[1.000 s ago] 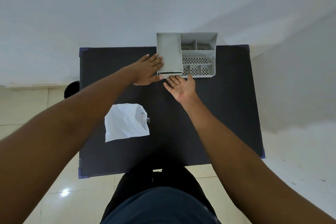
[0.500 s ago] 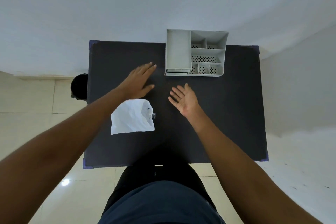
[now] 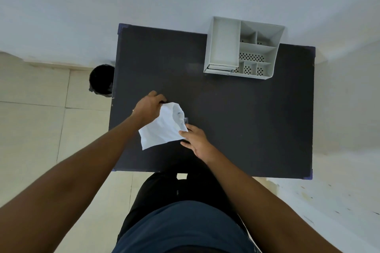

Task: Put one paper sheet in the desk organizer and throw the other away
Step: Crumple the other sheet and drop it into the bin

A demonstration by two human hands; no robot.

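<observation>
A white, slightly crumpled paper sheet [image 3: 162, 127] lies near the front left of the black desk [image 3: 236, 113]. My left hand [image 3: 148, 108] grips its upper left edge, fingers curled over it. My right hand [image 3: 195, 139] touches the sheet's lower right corner with its fingertips. The grey desk organizer [image 3: 242, 47] stands at the desk's far edge, with the edge of another paper sheet [image 3: 218, 67] showing in its long left compartment.
A black waste bin [image 3: 101, 80] stands on the tiled floor just left of the desk. White walls rise behind and to the right. My dark-clothed legs are against the desk's front edge.
Both hands have pulled back from the organizer to the crumpled sheet. The left hand has closed on its edge and the right hand has reached its corner. The view has shifted left.
</observation>
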